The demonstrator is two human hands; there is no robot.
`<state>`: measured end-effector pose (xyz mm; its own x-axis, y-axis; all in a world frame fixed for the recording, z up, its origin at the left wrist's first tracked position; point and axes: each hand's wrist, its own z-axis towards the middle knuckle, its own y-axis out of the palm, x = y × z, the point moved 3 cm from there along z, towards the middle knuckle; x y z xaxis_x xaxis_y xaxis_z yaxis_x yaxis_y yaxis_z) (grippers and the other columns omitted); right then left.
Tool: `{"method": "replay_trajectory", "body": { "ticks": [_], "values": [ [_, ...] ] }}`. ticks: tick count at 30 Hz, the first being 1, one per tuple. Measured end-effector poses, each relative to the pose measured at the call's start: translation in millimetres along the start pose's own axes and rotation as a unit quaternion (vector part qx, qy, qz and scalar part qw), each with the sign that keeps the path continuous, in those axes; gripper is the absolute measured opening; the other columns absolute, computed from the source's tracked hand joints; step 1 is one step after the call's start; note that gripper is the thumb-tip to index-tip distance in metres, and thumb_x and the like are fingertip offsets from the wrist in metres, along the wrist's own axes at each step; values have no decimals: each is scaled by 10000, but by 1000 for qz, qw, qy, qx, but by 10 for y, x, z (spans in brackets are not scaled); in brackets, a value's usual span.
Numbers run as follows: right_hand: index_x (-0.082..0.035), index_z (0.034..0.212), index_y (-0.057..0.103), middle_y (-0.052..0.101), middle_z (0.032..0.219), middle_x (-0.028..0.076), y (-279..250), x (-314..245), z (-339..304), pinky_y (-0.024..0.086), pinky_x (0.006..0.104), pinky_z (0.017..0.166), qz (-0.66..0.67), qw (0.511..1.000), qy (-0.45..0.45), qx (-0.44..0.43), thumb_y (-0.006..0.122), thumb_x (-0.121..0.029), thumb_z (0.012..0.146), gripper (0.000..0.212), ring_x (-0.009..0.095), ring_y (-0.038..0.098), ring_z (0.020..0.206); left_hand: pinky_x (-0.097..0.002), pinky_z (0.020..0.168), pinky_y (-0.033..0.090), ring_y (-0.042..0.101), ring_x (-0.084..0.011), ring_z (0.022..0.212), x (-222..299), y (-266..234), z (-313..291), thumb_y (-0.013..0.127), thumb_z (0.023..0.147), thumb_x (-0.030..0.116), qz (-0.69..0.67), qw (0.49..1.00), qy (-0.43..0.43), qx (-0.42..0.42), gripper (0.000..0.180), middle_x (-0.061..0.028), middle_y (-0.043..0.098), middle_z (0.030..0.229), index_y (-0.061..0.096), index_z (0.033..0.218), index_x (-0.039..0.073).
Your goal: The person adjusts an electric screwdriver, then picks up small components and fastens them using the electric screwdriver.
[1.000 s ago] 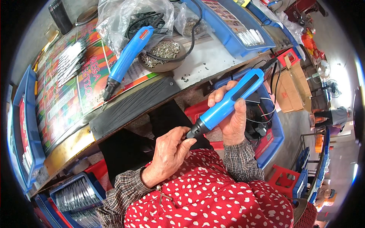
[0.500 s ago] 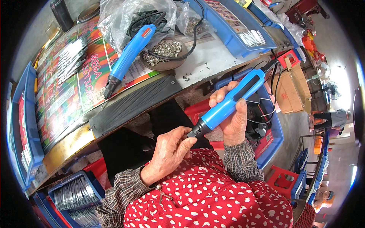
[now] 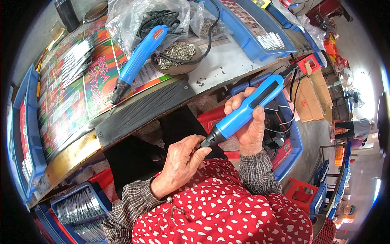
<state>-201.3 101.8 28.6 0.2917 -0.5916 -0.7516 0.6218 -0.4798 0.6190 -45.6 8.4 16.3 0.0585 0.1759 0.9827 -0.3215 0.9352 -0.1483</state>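
A blue electric screwdriver (image 3: 247,113) with a black nose slants across my lap, its cord leaving the upper end. My right hand (image 3: 251,132) is closed round its body, thumb on the near side and fingertips over the far side. At the lower end, my left hand (image 3: 183,160) pinches the tip of the nose between thumb and forefinger. The bit, if one is there, is hidden by those fingers. A second blue electric screwdriver (image 3: 138,59) leans over the bench, its thin bit pointing down near the front edge.
A round dish of small screws (image 3: 177,70) stands on the bench (image 3: 219,69) beside a clear plastic bag (image 3: 122,20). Silvery slim pieces (image 3: 77,59) lie at left. Blue trays (image 3: 30,134) flank the bench; a blue bin (image 3: 298,150) and cardboard box (image 3: 310,99) are at right.
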Motion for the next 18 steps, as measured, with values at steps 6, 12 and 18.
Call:
{"method": "replay_trajectory", "body": {
  "ticks": [6, 12, 18],
  "values": [
    [-94, 1028, 504, 588, 799, 106, -1, 6, -3, 493, 374, 725, -3, 1000, 1, -3, 746, -339, 721, 461, 250, 583, 768, -223, 460, 460, 582, -103, 509, -42, 15, -10, 532, 916, 189, -50, 998, -28, -16, 265, -49, 531, 629, 534, 951, -74],
    [-93, 1033, 504, 585, 800, 108, -6, 17, -15, 493, 374, 726, -9, 1000, 0, -4, 741, -339, 728, 458, 251, 582, 769, -223, 462, 468, 576, -97, 504, -73, 25, -21, 523, 922, 188, -56, 998, -34, -15, 263, -42, 524, 629, 531, 952, -74],
    [-91, 1044, 503, 582, 801, 108, -7, 22, -28, 492, 371, 728, -13, 1000, 2, -3, 738, -344, 729, 468, 250, 579, 772, -225, 460, 475, 575, -95, 503, -94, 36, -29, 514, 927, 189, -48, 998, -28, -20, 258, -38, 520, 632, 529, 941, -68]
  ]
}}
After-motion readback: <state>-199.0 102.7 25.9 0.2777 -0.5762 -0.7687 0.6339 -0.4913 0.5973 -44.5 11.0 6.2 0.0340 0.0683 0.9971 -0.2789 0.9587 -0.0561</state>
